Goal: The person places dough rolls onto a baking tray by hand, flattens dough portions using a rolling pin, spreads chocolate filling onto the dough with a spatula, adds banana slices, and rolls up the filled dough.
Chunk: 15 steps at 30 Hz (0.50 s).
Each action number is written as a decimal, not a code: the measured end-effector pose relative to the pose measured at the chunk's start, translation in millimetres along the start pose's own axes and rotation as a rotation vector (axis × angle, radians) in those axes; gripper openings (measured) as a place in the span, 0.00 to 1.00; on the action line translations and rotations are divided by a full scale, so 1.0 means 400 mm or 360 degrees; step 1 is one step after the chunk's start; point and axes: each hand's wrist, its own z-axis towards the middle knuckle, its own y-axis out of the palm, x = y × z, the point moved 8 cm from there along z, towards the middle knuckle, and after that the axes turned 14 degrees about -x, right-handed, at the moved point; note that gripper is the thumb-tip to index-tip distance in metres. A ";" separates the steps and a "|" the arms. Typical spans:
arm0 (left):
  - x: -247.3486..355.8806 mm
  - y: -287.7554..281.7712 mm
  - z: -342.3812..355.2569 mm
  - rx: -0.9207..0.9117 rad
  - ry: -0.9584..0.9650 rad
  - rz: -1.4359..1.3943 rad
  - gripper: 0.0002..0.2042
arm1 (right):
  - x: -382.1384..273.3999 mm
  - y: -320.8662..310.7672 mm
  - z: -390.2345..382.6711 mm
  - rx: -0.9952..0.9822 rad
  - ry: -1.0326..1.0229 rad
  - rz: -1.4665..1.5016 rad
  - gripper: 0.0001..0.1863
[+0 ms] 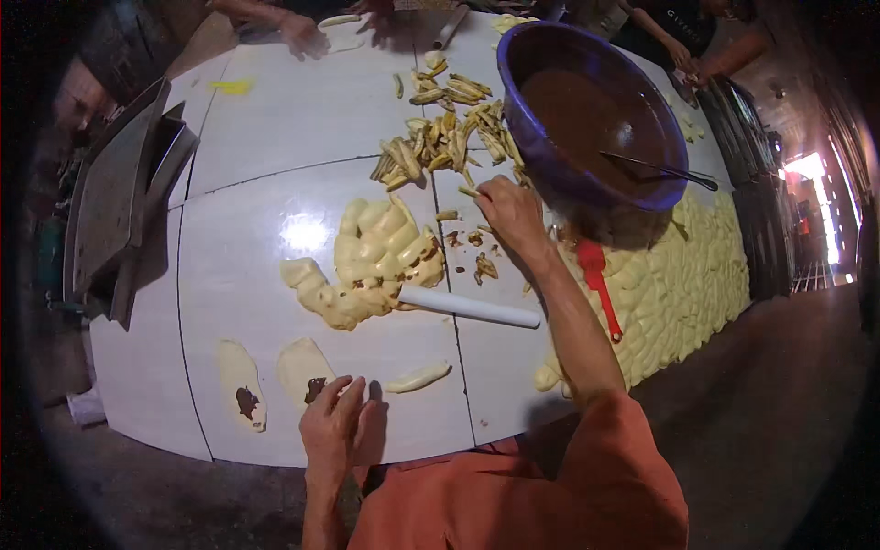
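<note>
My right hand (pixel 513 213) reaches across the white table, its fingertips closed on a small strip of banana (pixel 468 192). Just beyond it lies a loose heap of banana strips (pixel 445 137). My left hand (pixel 332 417) is open, fingers slightly bent, at the lower edge of a flat dough oval (pixel 298 362) bearing a dark brown filling (pixel 314 389). To its left is another dough oval (pixel 236 362) with a similar dark dab. On the other side of that hand rests a rolled dough piece (pixel 418 377). A white rolling pin (pixel 469 307) touches a pile of dough pieces (pixel 371 247).
A purple tub (pixel 518 110) of brown filling stands far right, a dark-handled utensil (pixel 660 171) in it. Many dough pieces (pixel 683 293) cover the right side, with a red spatula (pixel 600 291) on them. Metal trays (pixel 119 197) lean at left. Other people's hands (pixel 302 37) work across the table.
</note>
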 end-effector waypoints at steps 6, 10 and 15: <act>-0.092 -0.056 -0.098 0.0298 -0.0144 -0.0013 0.15 | -0.011 0.036 -0.010 -0.0539 0.0439 0.1155 0.21; -0.166 -0.084 -0.147 0.0389 -0.0222 -0.0008 0.12 | -0.212 0.000 -0.111 -0.0695 0.0275 0.1160 0.20; -0.208 -0.071 -0.191 0.0238 -0.0155 0.0014 0.12 | -0.514 0.128 -0.242 -0.0963 -0.0156 0.1304 0.13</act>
